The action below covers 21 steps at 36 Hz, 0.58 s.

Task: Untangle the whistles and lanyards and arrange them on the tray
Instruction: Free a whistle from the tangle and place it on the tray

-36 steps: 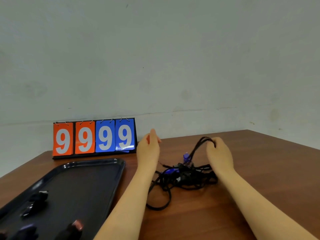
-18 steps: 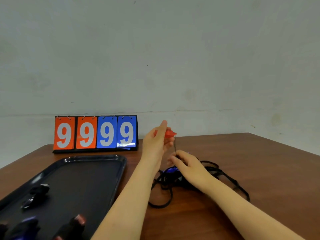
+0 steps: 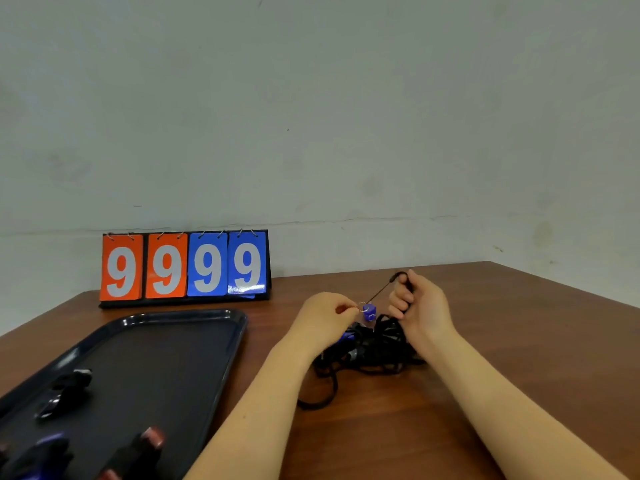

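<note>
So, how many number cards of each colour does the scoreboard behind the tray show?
Orange cards: 2
Blue cards: 2
Total: 4 cards, each showing a 9, on the scoreboard standing behind the tray.

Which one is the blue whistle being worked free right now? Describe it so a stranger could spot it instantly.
Start at the scoreboard reading 9999 against the wall, then drop to the black lanyard tangle on the table right of the tray. Just above the tangle, between the left hand and right hand, hangs the small blue whistle. It alone is lifted clear, on a metal ring.
</note>
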Tool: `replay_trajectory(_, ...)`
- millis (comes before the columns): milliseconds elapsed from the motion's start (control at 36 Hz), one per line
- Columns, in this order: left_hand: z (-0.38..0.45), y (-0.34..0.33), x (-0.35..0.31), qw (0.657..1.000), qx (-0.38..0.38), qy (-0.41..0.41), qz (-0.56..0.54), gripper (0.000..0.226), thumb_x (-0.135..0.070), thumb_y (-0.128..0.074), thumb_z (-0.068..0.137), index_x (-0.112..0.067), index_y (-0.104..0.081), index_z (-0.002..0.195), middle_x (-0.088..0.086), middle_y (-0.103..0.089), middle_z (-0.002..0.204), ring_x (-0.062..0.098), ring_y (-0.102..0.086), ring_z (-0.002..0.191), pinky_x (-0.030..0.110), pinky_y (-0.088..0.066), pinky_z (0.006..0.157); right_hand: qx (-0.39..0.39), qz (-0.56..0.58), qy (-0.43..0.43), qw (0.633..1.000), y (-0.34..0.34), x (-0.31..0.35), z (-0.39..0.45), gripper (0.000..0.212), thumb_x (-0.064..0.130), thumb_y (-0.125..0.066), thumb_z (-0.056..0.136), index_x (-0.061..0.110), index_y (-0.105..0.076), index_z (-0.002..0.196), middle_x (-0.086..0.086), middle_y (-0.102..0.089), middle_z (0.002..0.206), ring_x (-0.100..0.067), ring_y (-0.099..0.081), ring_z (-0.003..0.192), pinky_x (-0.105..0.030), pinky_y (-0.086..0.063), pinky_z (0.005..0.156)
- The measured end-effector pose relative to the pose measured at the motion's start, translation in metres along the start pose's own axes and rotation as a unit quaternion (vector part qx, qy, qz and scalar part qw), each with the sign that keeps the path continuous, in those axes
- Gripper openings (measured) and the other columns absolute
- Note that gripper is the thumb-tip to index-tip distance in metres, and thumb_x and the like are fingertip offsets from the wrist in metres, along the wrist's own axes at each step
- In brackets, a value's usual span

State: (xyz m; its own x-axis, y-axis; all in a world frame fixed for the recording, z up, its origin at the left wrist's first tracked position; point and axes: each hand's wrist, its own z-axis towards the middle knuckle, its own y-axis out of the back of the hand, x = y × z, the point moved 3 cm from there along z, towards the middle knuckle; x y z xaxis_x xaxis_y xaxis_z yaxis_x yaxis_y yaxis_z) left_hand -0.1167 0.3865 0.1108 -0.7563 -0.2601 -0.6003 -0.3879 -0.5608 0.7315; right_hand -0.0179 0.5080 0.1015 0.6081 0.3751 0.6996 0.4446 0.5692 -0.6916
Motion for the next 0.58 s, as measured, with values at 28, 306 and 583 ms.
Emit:
replay_trajectory(28,0.000,-0.001,0.000,1.000,0.010,-0.006,0.014,0.024,-0.027,-0.054,0.095,-0.024,-0.068,0.115,-0.009,-0.067,0.111,0.006,-0.059,0.100,0.027,-0.047,0.092,-0.001,0.006,0.002,1.000,0.001,0.001,0.001,0.032,0.020,-0.034,0.102,0.012,-0.046,0.073,0.006,-0.028,0.049,-0.008,-0.024,0.039,-0.020,-0.021,0.035)
replay_trajectory(306,0.005,0.005,0.005,0.973,-0.038,0.038,-0.223,0.016,-0.024,-0.063,0.090,-0.027,-0.065,0.106,-0.009,-0.067,0.101,0.001,-0.061,0.086,0.015,-0.046,0.072,-0.051,-0.148,0.070,0.985,0.010,0.008,0.003,0.020,0.014,-0.041,0.100,0.008,-0.060,0.095,0.006,-0.034,0.053,-0.008,-0.027,0.045,-0.021,-0.023,0.038)
replay_trajectory(583,0.006,0.002,0.002,0.840,-0.069,0.114,-0.526,0.019,-0.002,-0.064,0.089,-0.001,-0.061,0.107,0.011,-0.071,0.098,0.017,-0.070,0.087,0.025,-0.057,0.081,0.154,-0.733,0.170,0.641,-0.009,-0.032,-0.016,0.021,0.026,-0.048,0.097,0.025,-0.066,0.107,0.006,-0.070,0.097,-0.011,-0.062,0.090,-0.034,-0.051,0.082)
